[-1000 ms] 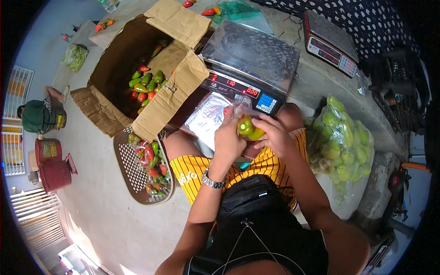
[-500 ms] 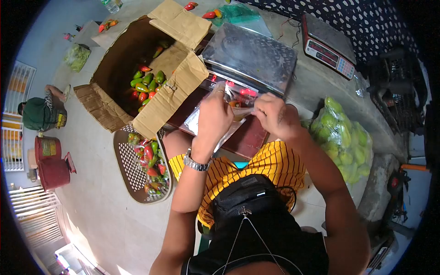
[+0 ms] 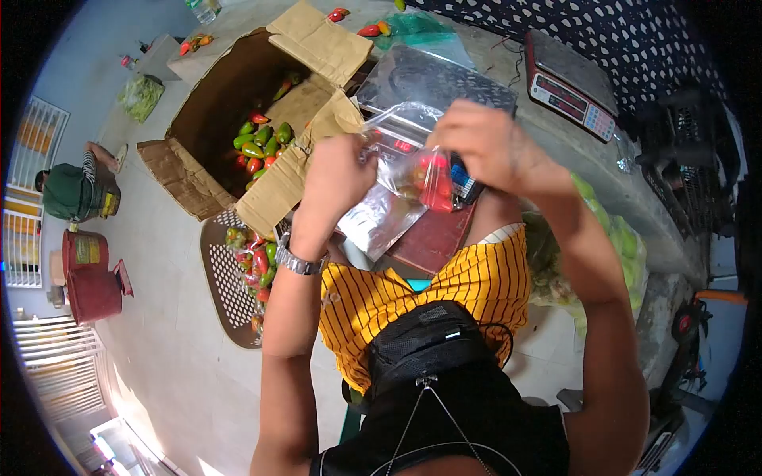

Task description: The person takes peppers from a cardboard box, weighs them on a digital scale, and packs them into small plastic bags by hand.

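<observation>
My left hand, with a metal watch on its wrist, is closed in a pinch at one side of a clear plastic bag's mouth. At the opposite side, my right hand grips the same plastic bag. Red and greenish peppers show through its film, hanging in front of the scale's lit red display. The plastic is stretched between both hands, and its upper edge arcs over the steel-topped scale. Below the bag lies a shiny silvery plastic sheet, above a dark red surface.
An open cardboard box of red and green peppers stands to the left. Below it is a perforated basket with bagged peppers. A second scale sits at upper right; a bag of green vegetables rests at right. Another person is far left.
My hands have moved apart, the left one leftward and the right one upward. The bag of peppers now hangs more visibly between them, stretched wider at the top.
</observation>
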A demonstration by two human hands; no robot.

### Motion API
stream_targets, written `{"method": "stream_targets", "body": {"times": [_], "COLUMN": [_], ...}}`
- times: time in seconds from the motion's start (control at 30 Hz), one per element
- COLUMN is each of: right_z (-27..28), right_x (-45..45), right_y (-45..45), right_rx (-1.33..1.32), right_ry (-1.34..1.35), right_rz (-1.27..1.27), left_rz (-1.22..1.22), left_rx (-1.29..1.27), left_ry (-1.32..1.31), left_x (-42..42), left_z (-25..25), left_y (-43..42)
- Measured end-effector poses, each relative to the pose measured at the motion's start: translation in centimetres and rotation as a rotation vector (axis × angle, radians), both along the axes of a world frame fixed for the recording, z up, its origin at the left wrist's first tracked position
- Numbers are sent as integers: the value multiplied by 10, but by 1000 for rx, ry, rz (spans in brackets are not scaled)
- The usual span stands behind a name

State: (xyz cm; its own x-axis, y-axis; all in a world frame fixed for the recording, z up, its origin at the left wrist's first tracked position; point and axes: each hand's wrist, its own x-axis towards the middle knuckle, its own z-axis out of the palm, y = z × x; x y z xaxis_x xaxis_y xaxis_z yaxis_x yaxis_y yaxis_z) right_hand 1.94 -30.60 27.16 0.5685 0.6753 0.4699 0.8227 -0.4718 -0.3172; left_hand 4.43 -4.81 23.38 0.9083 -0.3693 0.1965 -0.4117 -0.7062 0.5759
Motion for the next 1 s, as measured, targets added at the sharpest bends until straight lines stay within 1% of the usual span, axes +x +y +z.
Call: {"method": "stream_targets", "body": {"times": [0.03,0.07,0.1,0.17,0.2,0.23,0.27,0.3,0.33,0.4,0.43,0.53,0.57,0.6,0.67,0.7,0.73,0.8,0.83,0.9,0.93,0.97,1.0], "right_z": [4,6,-6,-7,-4,3,0,-4,-7,-3,-2,-7,-6,-4,4,5,3,-4,-9,-17,-23,-32,-50], "right_x": [-1,-1,-2,-10,-11,-15,-20,-25,-27,-14,-10,-2,3,3,5,5,5,4,3,6,4,7,13], "right_y": [-7,-11,-10,-12,-13,-12,-10,-6,-3,-5,-5,20,22,26,38,46,56,74,80,76,73,60,46], "right_rx": [-6,-13,-17,-16,-20,-18,-33,-45,-55,36,83,224,224,297,442,509,521,542,499,687,781,864,838], "right_ry": [-4,-7,5,59,76,119,138,159,178,31,-34,-7,-52,-25,28,44,70,118,94,263,353,436,486], "right_rz": [-48,-91,-24,-58,-75,-147,-124,-102,-82,-152,-184,-114,-126,-158,-213,-177,-118,-6,8,-35,-65,-42,-13], "left_rz": [62,67,75,81,119,155,193,183,198,236,261,191,287,350,265,212,137,-65,-113,-223,-122,-131,-138], "left_rx": [-36,-72,-107,-135,-191,-242,-293,-280,-388,-619,-652,-709,-790,-861,-925,-781,-668,-249,-245,-361,-252,-332,-408], "left_ry": [24,73,123,197,223,259,298,262,237,170,161,38,153,162,100,-50,-112,-101,-93,-84,-26,132,285], "left_x": [0,-1,-3,-6,-7,-14,-19,-20,-22,-25,-31,-35,-30,-26,-19,-21,-25,-25,-22,-12,-15,-13,-10], "left_z": [5,10,15,17,21,26,29,25,22,18,20,5,9,16,15,12,14,-21,-45,-45,-28,-22,-14], "left_y": [1,0,-1,2,0,-3,-5,-4,-3,-1,-2,-2,5,13,27,22,9,-3,-7,-15,-11,-8,-7]}}
